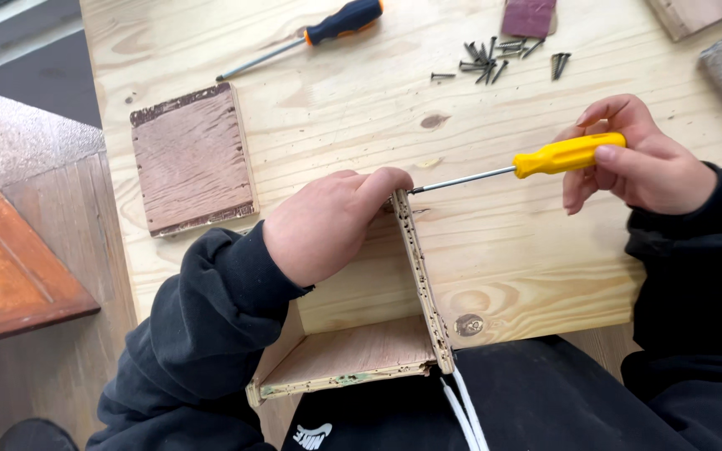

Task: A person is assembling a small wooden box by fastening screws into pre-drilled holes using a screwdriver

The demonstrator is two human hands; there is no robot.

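Loose plywood square (194, 159) lies flat on pine table (545, 267). Black-and-orange screwdriver (315, 33) above-right of the square. Pile of dark screws (495, 58) further right of it, beside reddish block (529, 17).

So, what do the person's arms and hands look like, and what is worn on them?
Both hands, the left hand and the right hand, are bare, with no gloves, rings or watch visible. Each arm is covered by a long, dark, soft sleeve with a ribbed cuff at the wrist. White drawstrings hang below.
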